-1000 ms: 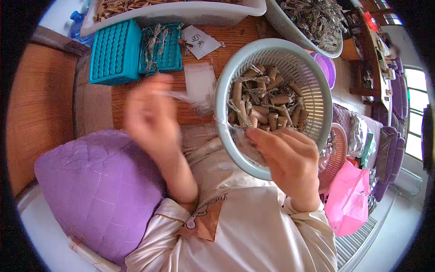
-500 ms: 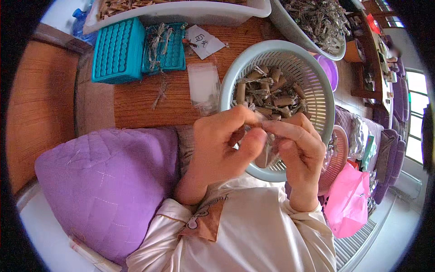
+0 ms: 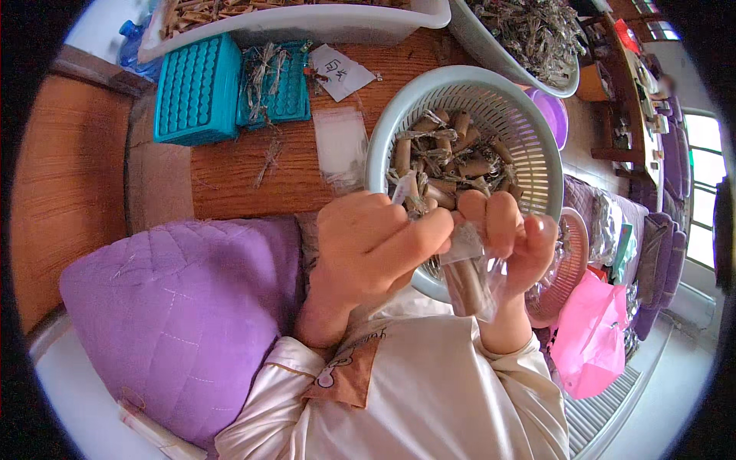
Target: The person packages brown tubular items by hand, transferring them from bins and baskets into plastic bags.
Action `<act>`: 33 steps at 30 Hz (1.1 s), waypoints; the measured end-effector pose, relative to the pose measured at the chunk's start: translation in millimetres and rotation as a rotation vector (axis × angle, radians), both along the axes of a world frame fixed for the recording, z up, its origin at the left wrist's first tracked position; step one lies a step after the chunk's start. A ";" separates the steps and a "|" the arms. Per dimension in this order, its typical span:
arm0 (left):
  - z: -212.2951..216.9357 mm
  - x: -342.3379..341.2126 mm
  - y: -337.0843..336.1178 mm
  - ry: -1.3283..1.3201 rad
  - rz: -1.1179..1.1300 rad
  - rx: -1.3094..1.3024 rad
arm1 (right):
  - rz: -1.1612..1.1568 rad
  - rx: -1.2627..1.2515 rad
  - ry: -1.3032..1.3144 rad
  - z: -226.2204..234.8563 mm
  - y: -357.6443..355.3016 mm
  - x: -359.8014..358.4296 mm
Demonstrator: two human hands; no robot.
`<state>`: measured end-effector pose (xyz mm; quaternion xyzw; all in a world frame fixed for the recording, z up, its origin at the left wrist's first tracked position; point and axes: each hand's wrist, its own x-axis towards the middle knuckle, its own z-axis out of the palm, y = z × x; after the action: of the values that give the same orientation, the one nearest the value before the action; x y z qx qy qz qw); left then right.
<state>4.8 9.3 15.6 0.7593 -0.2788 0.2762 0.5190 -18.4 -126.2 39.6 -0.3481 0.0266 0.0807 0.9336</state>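
A small clear plastic bag (image 3: 489, 270) with a brown cardboard-like tube (image 3: 464, 285) inside hangs between my hands, over the near rim of the grey-green basket (image 3: 389, 146). Closed, with its thumb and fingers at the bag's upper edge, is my left hand (image 3: 376, 241). My right hand (image 3: 515, 230) has its fingers curled onto the bag's top from the right. A whitish strip (image 3: 403, 188) shows just above my left knuckles; I cannot tell whether I hold it. Inside the basket lie brown tubes (image 3: 475, 167) with wispy bundles of clear plastic on them.
On the wooden table (image 3: 230, 180) lie a stack of clear bags (image 3: 340, 146), a paper note (image 3: 341, 73) and teal trays (image 3: 195, 88). A white tub (image 3: 307, 29) and a heaped bin (image 3: 529, 38) stand behind. A purple cushion (image 3: 184, 314) is left, a pink bag (image 3: 590, 330) right.
The bag has come lower, and the tube inside it now shows clearly. My right fingers have curled upward around the bag's top, while my left hand has turned its knuckles up.
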 end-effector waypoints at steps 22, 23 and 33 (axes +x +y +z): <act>-102.8 43.5 21.5 0.916 0.605 0.553 | -0.312 -2.040 -0.029 0.9 -149.3 -5.5; -106.5 44.5 19.6 0.901 0.604 0.527 | -0.231 -2.065 -0.167 -4.7 -132.3 5.2; -110.3 42.5 25.0 0.785 0.635 0.469 | 0.520 -2.394 -0.441 -22.3 -77.1 57.6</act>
<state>47.3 34.3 -94.7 0.9472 0.1241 0.0459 0.2920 39.2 -203.3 17.3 -0.9809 -0.1435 0.1281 -0.0294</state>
